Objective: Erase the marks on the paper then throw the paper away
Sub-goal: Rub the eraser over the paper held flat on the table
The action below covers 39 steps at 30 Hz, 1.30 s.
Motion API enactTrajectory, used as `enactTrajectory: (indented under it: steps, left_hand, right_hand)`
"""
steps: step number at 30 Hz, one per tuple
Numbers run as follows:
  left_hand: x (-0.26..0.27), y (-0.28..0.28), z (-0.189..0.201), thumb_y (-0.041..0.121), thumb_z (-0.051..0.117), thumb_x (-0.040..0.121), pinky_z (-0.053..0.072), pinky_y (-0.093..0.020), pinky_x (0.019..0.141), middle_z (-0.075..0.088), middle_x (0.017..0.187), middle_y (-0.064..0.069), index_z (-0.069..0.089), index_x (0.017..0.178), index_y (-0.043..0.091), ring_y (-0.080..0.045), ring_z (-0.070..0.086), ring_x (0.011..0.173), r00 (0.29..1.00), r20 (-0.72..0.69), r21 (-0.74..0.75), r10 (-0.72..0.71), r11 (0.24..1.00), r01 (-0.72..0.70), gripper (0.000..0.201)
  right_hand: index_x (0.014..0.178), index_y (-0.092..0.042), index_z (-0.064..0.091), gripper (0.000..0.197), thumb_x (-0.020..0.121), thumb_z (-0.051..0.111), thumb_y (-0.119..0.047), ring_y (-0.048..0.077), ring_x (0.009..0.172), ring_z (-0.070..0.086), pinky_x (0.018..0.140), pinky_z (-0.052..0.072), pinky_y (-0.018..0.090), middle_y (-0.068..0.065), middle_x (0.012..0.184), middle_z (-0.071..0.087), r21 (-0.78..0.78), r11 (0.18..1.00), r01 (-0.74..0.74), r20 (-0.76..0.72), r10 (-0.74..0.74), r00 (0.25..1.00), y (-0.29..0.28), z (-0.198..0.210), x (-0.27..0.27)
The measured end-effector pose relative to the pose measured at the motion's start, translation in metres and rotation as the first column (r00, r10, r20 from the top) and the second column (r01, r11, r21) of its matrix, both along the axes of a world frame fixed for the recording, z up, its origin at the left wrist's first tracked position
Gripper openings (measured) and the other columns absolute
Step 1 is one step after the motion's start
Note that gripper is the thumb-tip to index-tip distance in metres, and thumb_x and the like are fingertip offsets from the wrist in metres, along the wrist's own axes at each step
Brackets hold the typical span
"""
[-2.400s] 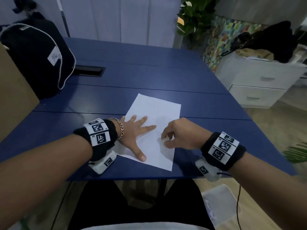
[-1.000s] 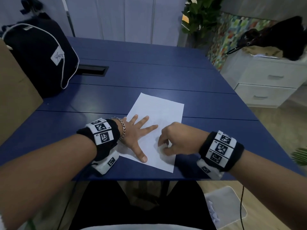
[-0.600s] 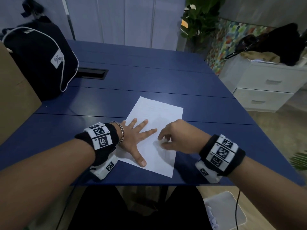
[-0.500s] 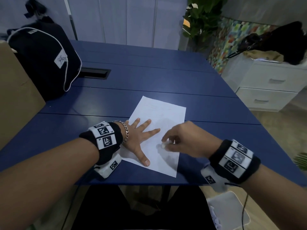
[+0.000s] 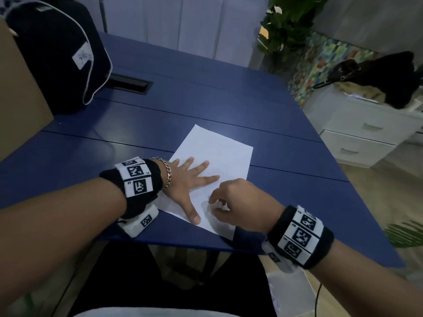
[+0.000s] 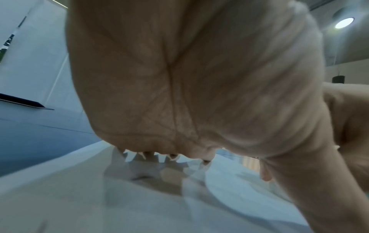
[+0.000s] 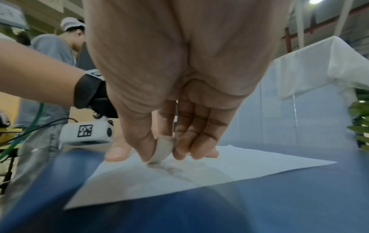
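My right hand has slid back toward me, pinching small white oval eraser, tip rubbing grey smudged marks. My left hand, flat and spread, stays pressing white paper sheet just left of it. Marks remain; binning comes later.

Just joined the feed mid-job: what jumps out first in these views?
A white sheet of paper lies on the near part of the blue table, with the left hand spread flat on it. The right hand pinches a white eraser against the sheet beside a grey smudge. A dark backpack stands at the far left.
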State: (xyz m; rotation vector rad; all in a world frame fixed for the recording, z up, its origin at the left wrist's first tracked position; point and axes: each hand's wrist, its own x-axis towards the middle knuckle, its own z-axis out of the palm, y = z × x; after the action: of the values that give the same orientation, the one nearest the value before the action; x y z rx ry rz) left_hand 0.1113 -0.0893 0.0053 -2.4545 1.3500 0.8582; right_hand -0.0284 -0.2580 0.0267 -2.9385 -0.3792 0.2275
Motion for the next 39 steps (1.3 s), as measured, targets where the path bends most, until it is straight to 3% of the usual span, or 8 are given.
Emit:
enactTrajectory:
  steps: [4,9,14,18,23,28,32,39]
  left_hand:
    - [-0.003,0.000,0.002,0.093,0.069,0.062,-0.013,-0.063,0.124,-0.043,0.163,0.007,-0.027,0.151,0.060,-0.036,-0.034,0.153,1.000,-0.001,0.011,0.014,1.000,-0.014,0.135]
    - [-0.003,-0.002,0.004,0.091,0.070,0.062,-0.012,-0.063,0.124,-0.044,0.163,0.007,-0.027,0.151,0.060,-0.036,-0.034,0.153,1.000,-0.004,0.025,0.017,1.000,-0.016,0.135]
    - [-0.006,-0.004,0.006,0.091,0.070,0.062,-0.012,-0.062,0.124,-0.045,0.162,0.006,-0.029,0.150,0.061,-0.041,-0.034,0.152,0.999,0.004,0.057,0.036,0.998,-0.037,0.136]
    - [-0.005,-0.004,0.006,0.092,0.070,0.062,-0.012,-0.062,0.124,-0.045,0.162,0.007,-0.029,0.150,0.061,-0.041,-0.035,0.151,1.000,-0.004,0.062,0.031,0.998,-0.031,0.136]
    - [-0.003,-0.004,0.005,0.095,0.068,0.058,-0.013,-0.062,0.124,-0.047,0.160,0.008,-0.031,0.148,0.063,-0.040,-0.036,0.151,1.000,-0.001,0.073,0.031,0.997,-0.031,0.137]
    - [0.000,-0.004,0.003,0.096,0.067,0.058,-0.011,-0.064,0.124,-0.048,0.160,0.007,-0.032,0.147,0.062,-0.041,-0.036,0.151,1.000,-0.011,0.072,0.023,0.997,-0.022,0.137]
    - [-0.001,-0.004,0.003,0.096,0.067,0.058,-0.010,-0.065,0.124,-0.048,0.160,0.007,-0.031,0.147,0.062,-0.041,-0.037,0.150,1.000,-0.009,0.075,0.020,0.997,-0.019,0.137]
    - [-0.001,-0.003,0.003,0.094,0.069,0.059,-0.012,-0.064,0.124,-0.048,0.160,0.008,-0.030,0.147,0.064,-0.040,-0.037,0.150,0.999,-0.021,0.065,0.027,0.998,-0.025,0.136]
  right_hand:
    - [0.097,-0.022,0.075,0.030,0.094,0.054,-0.043,0.014,0.075,0.062,0.068,0.054,0.035,-0.006,0.086,0.065,0.006,0.994,-0.109,-0.066,0.109,0.992,0.005,0.003,-0.016]
    - [0.101,-0.027,0.075,0.021,0.091,0.060,-0.036,0.013,0.078,0.059,0.072,0.056,0.037,-0.009,0.090,0.062,-0.070,0.995,0.072,0.047,-0.069,0.997,-0.017,0.007,-0.008]
    - [0.098,-0.025,0.071,0.020,0.095,0.058,-0.039,0.019,0.070,0.057,0.060,0.053,0.038,-0.009,0.085,0.052,-0.096,0.991,-0.096,-0.016,0.095,0.995,0.005,0.006,-0.032]
    - [0.103,-0.029,0.074,0.020,0.093,0.059,-0.038,0.019,0.078,0.062,0.068,0.057,0.041,-0.009,0.090,0.057,-0.086,0.995,0.055,0.043,-0.051,0.998,-0.014,0.010,-0.013]
    - [0.101,-0.026,0.071,0.021,0.098,0.055,-0.039,0.017,0.070,0.053,0.062,0.053,0.038,-0.006,0.089,0.055,-0.091,0.989,-0.113,-0.013,0.112,0.994,0.010,0.008,-0.026]
    - [0.106,-0.029,0.074,0.022,0.095,0.056,-0.037,0.019,0.080,0.061,0.071,0.057,0.041,-0.007,0.091,0.060,-0.074,0.996,0.046,0.046,-0.043,0.998,-0.003,0.007,-0.005]
    - [0.102,-0.030,0.075,0.023,0.096,0.055,-0.041,0.014,0.070,0.058,0.063,0.054,0.036,-0.008,0.085,0.057,0.008,0.998,-0.056,-0.041,0.056,0.998,0.011,0.005,-0.022]
    - [0.102,-0.031,0.075,0.022,0.092,0.058,-0.039,0.015,0.079,0.061,0.069,0.057,0.040,-0.009,0.088,0.063,-0.033,0.997,0.069,0.034,-0.068,0.997,-0.004,0.006,-0.017]
